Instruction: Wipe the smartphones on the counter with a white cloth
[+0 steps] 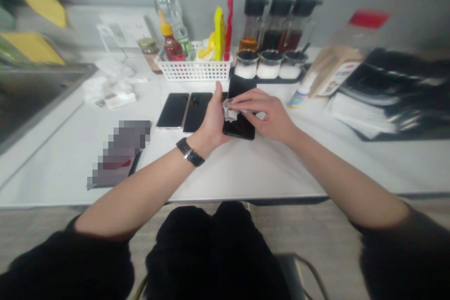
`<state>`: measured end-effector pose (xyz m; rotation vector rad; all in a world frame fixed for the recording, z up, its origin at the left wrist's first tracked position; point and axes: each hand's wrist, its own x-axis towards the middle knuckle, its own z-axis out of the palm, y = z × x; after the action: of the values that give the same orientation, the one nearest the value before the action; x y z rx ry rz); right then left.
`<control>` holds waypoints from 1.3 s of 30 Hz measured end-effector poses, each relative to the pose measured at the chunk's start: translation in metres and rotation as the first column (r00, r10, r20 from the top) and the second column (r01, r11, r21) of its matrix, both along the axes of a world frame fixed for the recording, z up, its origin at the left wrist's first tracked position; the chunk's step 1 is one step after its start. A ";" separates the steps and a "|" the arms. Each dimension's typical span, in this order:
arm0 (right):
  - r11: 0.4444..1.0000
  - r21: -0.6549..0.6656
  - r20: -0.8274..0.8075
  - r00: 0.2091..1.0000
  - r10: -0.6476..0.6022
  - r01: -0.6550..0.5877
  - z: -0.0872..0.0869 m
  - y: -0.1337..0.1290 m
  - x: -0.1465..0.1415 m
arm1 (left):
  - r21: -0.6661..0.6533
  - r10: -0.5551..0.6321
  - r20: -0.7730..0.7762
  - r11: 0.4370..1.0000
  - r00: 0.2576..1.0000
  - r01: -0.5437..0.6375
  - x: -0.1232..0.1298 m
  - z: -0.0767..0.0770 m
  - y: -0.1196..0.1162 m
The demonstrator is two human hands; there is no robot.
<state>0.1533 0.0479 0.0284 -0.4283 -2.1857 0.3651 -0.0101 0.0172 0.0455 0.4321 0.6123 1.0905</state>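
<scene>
A black smartphone [242, 126] is held above the counter in my left hand [215, 122], whose thumb lies along its left edge; the other fingers are hidden beneath it. My right hand [269, 112] pinches a crumpled whitish wipe [230, 111] and presses it against the middle of the phone's screen. Just left of my hands, a phone with a pale edge [173, 110] and a black phone [197, 110] lie side by side on the white counter. Part of another dark object shows behind my left thumb, mostly covered.
A blurred-out tablet-like device [119, 154] lies at the left. Crumpled tissues [119, 91] sit near the sink [45, 89]. Along the wall stand a white basket [195, 71] of bottles, seasoning jars [270, 65] and dark-capped dispensers [277, 23]. A small spray bottle [300, 93] stands right.
</scene>
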 end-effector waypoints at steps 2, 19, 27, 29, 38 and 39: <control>0.994 0.028 -0.029 0.994 -0.101 0.102 -0.003 0.010 0.006 | 0.020 -0.032 -0.001 0.999 0.999 0.032 0.001 -0.001 0.000; 0.913 -0.100 -0.051 0.914 -0.402 0.396 0.001 0.017 0.012 | 0.050 -0.084 0.051 0.995 0.995 0.081 0.003 -0.010 0.002; 0.980 -0.195 0.058 0.997 0.059 -0.047 0.000 -0.007 -0.004 | 0.156 0.004 -0.030 0.988 1.000 0.001 -0.001 -0.004 0.005; 0.977 -0.211 0.008 1.000 -0.012 0.013 -0.002 -0.003 -0.003 | 0.144 0.014 -0.024 0.990 1.000 -0.010 0.000 -0.003 0.005; 0.945 0.049 -0.232 0.924 -0.305 0.325 0.002 0.003 0.002 | 0.084 -0.060 -0.033 0.995 0.998 0.062 0.006 -0.001 -0.005; 0.961 0.100 -0.193 0.952 -0.236 0.258 0.001 -0.002 -0.001 | 0.079 -0.068 -0.027 0.994 0.997 0.070 0.005 -0.001 -0.006</control>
<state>0.1521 0.0455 0.0298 -0.5701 -1.9388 0.1232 -0.0050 0.0115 0.0442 0.5329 0.5718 1.0473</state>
